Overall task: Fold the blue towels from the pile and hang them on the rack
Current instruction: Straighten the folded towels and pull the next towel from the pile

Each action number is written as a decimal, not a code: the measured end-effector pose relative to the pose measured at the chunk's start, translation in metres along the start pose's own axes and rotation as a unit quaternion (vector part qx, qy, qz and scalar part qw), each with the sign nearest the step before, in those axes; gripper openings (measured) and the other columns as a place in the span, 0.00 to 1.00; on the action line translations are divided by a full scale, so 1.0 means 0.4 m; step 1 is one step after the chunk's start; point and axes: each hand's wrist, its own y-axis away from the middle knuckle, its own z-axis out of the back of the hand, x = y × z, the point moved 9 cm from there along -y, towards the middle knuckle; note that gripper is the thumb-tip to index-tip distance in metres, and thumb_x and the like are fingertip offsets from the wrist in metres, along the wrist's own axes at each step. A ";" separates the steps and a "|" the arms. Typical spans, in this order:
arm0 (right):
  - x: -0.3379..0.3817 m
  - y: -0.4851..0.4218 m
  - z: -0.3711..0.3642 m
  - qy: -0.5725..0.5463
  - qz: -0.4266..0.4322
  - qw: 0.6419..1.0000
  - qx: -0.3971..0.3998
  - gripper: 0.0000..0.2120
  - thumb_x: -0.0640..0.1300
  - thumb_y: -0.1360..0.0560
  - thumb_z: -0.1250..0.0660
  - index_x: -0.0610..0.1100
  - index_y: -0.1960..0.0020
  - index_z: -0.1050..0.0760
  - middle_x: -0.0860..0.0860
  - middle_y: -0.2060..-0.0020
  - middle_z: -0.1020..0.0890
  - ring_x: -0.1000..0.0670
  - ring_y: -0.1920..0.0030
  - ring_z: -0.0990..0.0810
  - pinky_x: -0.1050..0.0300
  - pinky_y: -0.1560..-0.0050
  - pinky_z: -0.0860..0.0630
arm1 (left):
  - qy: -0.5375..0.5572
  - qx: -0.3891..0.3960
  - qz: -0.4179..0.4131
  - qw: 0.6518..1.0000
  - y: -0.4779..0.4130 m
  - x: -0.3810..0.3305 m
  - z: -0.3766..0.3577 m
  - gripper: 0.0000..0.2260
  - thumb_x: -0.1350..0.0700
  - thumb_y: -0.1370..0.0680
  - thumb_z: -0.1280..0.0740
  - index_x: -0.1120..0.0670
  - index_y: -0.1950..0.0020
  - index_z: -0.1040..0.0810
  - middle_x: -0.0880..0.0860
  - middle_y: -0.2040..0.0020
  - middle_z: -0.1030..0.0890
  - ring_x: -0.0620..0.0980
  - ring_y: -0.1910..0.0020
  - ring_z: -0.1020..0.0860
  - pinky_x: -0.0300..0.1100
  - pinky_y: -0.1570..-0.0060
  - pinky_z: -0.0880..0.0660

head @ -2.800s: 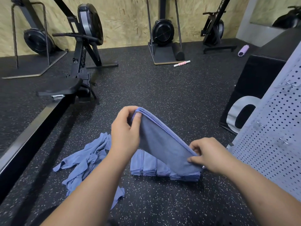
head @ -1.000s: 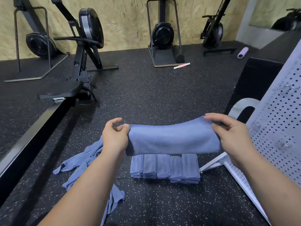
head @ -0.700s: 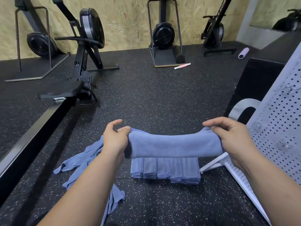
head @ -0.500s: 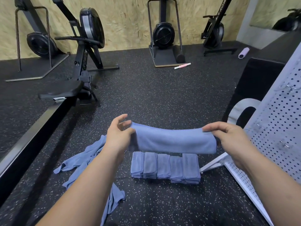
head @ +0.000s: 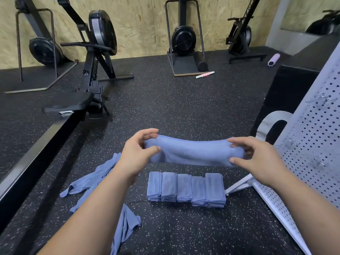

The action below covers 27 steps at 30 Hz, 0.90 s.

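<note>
- Towel (head: pixel 193 153): blue, folded to a long band, held level in the air at the centre of the view, over the stack.
- Left hand (head: pixel 137 153) pinches the band's 9 o'clock end, thumb under and fingers on top. Right hand (head: pixel 257 159) pinches the 3 o'clock end. The hands are apart, with the band's full length between them.
- Stack (head: pixel 185 188): a row of five folded blue towels on the floor (head: pixel 174 107) at 6 o'clock of the band, sides touching. Two carry a faint mark, too small to read.
- Pile (head: pixel 92 181): loose blue towels at 8 o'clock, partly behind the left forearm.
- Rack (head: pixel 312 144): white perforated panel at 3 o'clock, leaning, with wire hooks. Its foot strut reaches the floor just beside the stack's right end, and its lower edge runs toward 5 o'clock.
- Rower (head: pixel 95 52) at 10 o'clock: lettering on the leg, not legible. Its rail borders the left side.
- Mast lettering on the machine at 1 o'clock is blurred.
- A wide stretch of floor lies between the band and the machines at 12 o'clock.
</note>
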 end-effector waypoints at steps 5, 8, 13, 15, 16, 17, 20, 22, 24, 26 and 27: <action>-0.003 -0.002 0.008 0.139 0.039 0.989 -0.025 0.18 0.41 0.25 0.22 0.53 0.37 0.16 0.57 0.49 0.21 0.53 0.50 0.23 0.55 0.45 0.28 | -0.204 0.025 -0.060 0.977 0.000 -0.001 -0.022 0.25 0.67 0.30 0.29 0.39 0.41 0.18 0.39 0.42 0.18 0.39 0.48 0.21 0.34 0.53 0.27; -0.001 -0.001 0.004 0.191 0.046 0.980 -0.023 0.11 0.45 0.23 0.25 0.54 0.42 0.16 0.57 0.50 0.23 0.52 0.46 0.28 0.56 0.46 0.34 | -0.291 -0.006 -0.109 0.951 0.001 -0.014 -0.019 0.21 0.65 0.26 0.28 0.41 0.41 0.18 0.40 0.44 0.20 0.41 0.47 0.23 0.37 0.47 0.27; -0.014 -0.001 0.034 -0.032 -0.024 0.998 -0.040 0.06 0.42 0.25 0.25 0.54 0.53 0.15 0.58 0.55 0.14 0.52 0.52 0.18 0.52 0.50 0.23 | -0.293 -0.035 -0.075 0.952 -0.005 -0.011 0.008 0.08 0.55 0.26 0.31 0.44 0.52 0.16 0.41 0.55 0.17 0.51 0.49 0.21 0.47 0.50 0.24; -0.023 -0.002 0.033 -0.154 -0.059 0.986 -0.036 0.05 0.41 0.22 0.26 0.50 0.51 0.15 0.52 0.57 0.13 0.50 0.56 0.17 0.49 0.50 0.21 | -0.141 -0.045 -0.003 0.989 -0.006 0.012 0.019 0.05 0.53 0.29 0.33 0.48 0.57 0.17 0.41 0.61 0.18 0.48 0.58 0.22 0.46 0.56 0.26; -0.026 -0.002 0.030 -0.210 -0.071 0.975 -0.030 0.04 0.40 0.21 0.27 0.48 0.49 0.15 0.49 0.55 0.12 0.50 0.54 0.15 0.47 0.47 0.21 | -0.076 -0.049 0.025 0.996 -0.007 0.021 0.021 0.05 0.52 0.28 0.33 0.50 0.57 0.19 0.42 0.62 0.19 0.48 0.61 0.26 0.46 0.57 0.29; -0.026 -0.002 0.025 -0.261 -0.083 0.962 -0.021 0.05 0.41 0.20 0.27 0.46 0.46 0.15 0.46 0.53 0.11 0.48 0.51 0.14 0.45 0.43 0.20 | -0.030 -0.050 0.040 0.998 -0.009 0.026 0.021 0.06 0.51 0.27 0.33 0.52 0.56 0.20 0.44 0.62 0.22 0.48 0.61 0.28 0.47 0.56 0.32; -0.033 0.001 0.012 -0.337 -0.117 0.934 0.005 0.11 0.44 0.20 0.28 0.44 0.38 0.16 0.44 0.46 0.11 0.43 0.42 0.13 0.43 0.33 0.22 | 0.041 -0.030 0.052 0.997 -0.019 0.037 0.012 0.08 0.50 0.22 0.29 0.55 0.50 0.17 0.49 0.58 0.23 0.49 0.57 0.28 0.49 0.53 0.32; -0.040 0.001 0.007 -0.355 -0.133 0.925 0.015 0.13 0.43 0.20 0.28 0.44 0.36 0.17 0.45 0.44 0.12 0.45 0.40 0.14 0.45 0.30 0.24 | 0.060 -0.025 0.061 0.996 -0.021 0.050 0.010 0.08 0.50 0.17 0.29 0.53 0.44 0.15 0.52 0.57 0.21 0.49 0.56 0.26 0.48 0.53 0.29; -0.043 0.002 -0.001 -0.372 -0.145 0.916 0.032 0.15 0.39 0.20 0.29 0.44 0.33 0.19 0.45 0.42 0.12 0.45 0.38 0.15 0.47 0.30 0.23 | 0.059 -0.040 0.063 0.995 -0.024 0.066 0.020 0.10 0.48 0.17 0.29 0.51 0.43 0.14 0.53 0.57 0.21 0.50 0.56 0.25 0.49 0.53 0.27; -0.038 0.003 -0.011 -0.388 -0.151 0.907 0.061 0.19 0.33 0.21 0.29 0.44 0.31 0.21 0.45 0.42 0.12 0.45 0.38 0.14 0.54 0.37 0.18 | 0.046 -0.065 0.066 0.995 -0.028 0.077 0.036 0.11 0.44 0.19 0.30 0.49 0.45 0.13 0.53 0.57 0.19 0.51 0.57 0.24 0.51 0.55 0.25; -0.035 0.004 -0.013 -0.386 -0.154 0.907 0.069 0.21 0.31 0.22 0.29 0.44 0.31 0.21 0.46 0.42 0.12 0.47 0.40 0.14 0.59 0.41 0.17 | 0.039 -0.075 0.064 0.994 -0.030 0.080 0.043 0.11 0.44 0.19 0.30 0.49 0.46 0.13 0.52 0.58 0.18 0.51 0.58 0.23 0.52 0.54 0.24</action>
